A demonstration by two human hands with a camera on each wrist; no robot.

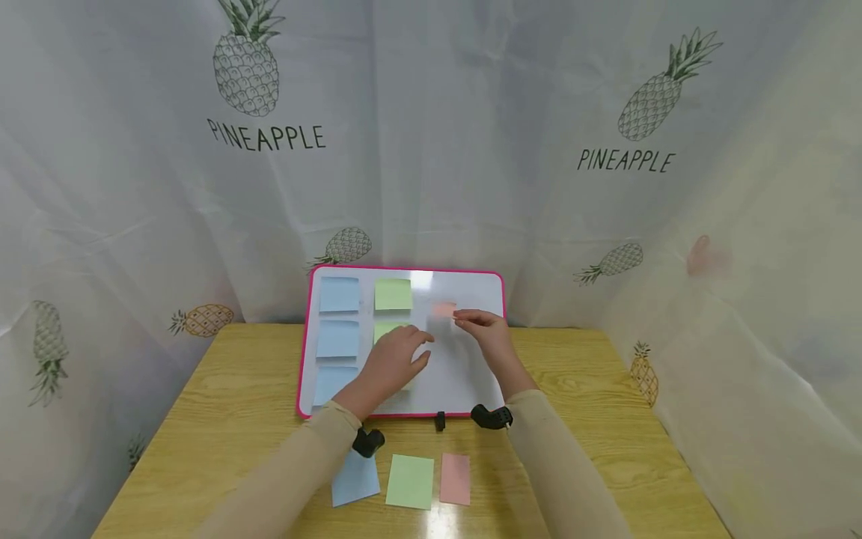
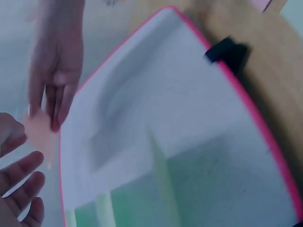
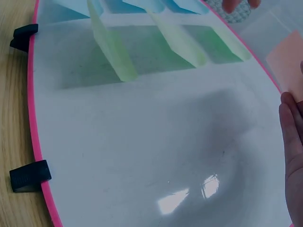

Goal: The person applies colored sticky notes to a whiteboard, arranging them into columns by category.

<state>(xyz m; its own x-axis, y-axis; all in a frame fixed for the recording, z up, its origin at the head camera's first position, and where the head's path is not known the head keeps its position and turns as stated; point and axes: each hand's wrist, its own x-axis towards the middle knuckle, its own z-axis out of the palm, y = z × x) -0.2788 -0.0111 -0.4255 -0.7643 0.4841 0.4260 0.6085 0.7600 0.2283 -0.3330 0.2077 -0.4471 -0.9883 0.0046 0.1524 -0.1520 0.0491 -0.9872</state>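
Observation:
My right hand (image 1: 490, 343) pinches a small pink sticky note (image 1: 444, 309) by its edge, in front of the upper right part of a pink-framed whiteboard (image 1: 465, 378). In the right wrist view the pink note (image 3: 288, 64) sticks up from the fingertips. My left hand (image 1: 396, 361) hovers before the middle of the board, its fingers loosely bent and holding nothing; in the left wrist view they are near the note but apart from it. Blue sticky notes (image 1: 340, 294) form a column at the board's left. Beside them runs a column of green notes (image 1: 393, 294), partly hidden by my left hand.
On the wooden table (image 1: 572, 449) before the board lie a blue pad (image 1: 357, 480), a green pad (image 1: 410, 481) and a pink pad (image 1: 455, 479). Black feet (image 3: 30, 176) support the board's lower edge. A pineapple-print curtain (image 1: 444, 150) hangs close behind.

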